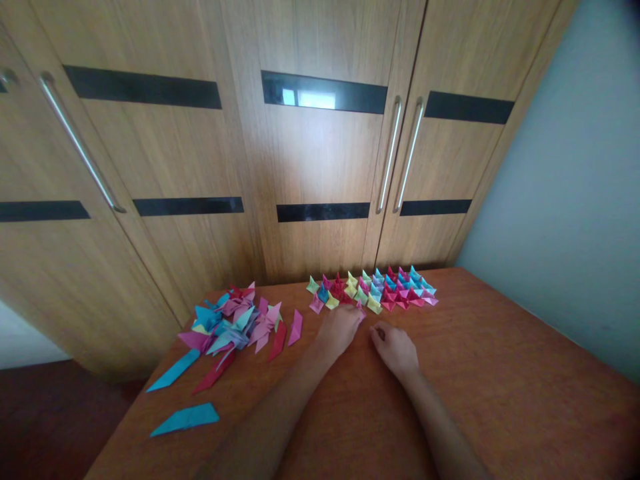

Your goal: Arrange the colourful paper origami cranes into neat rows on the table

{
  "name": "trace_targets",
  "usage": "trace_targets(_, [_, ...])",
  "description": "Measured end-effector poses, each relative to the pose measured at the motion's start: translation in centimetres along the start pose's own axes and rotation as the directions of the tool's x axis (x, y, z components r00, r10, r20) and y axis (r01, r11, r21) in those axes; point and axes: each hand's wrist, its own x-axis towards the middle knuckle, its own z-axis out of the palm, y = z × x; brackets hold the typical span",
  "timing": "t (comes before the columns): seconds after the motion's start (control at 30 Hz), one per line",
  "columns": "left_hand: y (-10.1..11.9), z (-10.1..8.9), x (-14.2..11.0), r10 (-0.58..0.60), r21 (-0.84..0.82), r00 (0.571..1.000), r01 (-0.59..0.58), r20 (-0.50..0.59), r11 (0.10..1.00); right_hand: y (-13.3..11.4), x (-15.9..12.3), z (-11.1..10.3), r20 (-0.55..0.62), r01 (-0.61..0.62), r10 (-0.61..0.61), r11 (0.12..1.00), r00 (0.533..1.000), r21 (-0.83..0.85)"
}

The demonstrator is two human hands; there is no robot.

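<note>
My left hand (341, 328) reaches to the front of the rows of small folded paper pieces (390, 293), its fingers pinched on a pink folded paper piece (361, 311). These pieces stand close together in red, yellow, blue, green and pink. Just to the right, my right hand (396, 348) rests on the table with its fingers curled in; whether anything is inside them is hidden. Left of my arms lies a loose heap of flat folded paper strips (235, 320). A pink strip (295, 328) and a red strip (277, 341) lie at its right side.
The brown wooden table (500, 373) backs onto a wooden wardrobe (320, 247) with metal handles. Two blue strips lie apart near the table's left edge, one being the nearer blue strip (186, 419). A pale wall (565, 200) rises on the right.
</note>
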Motion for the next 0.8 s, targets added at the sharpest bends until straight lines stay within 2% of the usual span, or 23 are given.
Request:
trace_targets(0.37, [1.2, 1.7, 1.8, -0.064, 0.252, 0.996, 0.046, 0.067, 0.967, -0.3, 0.1, -0.2, 0.041, -0.024, 0.027, 0.997, 0.999, -0.072])
trace_targets(0.57, [1.4, 2.1, 2.3, -0.084, 0.272, 0.995, 0.064, 0.061, 0.96, -0.4, 0.1, -0.3, 0.057, -0.017, 0.021, 0.998, 0.998, -0.062])
trace_targets(0.8, [1.5, 1.8, 2.2, -0.104, 0.221, 0.993, 0.09, 0.054, 0.971, -0.5, -0.1, -0.4, 0.054, -0.014, 0.018, 0.998, 0.998, -0.067])
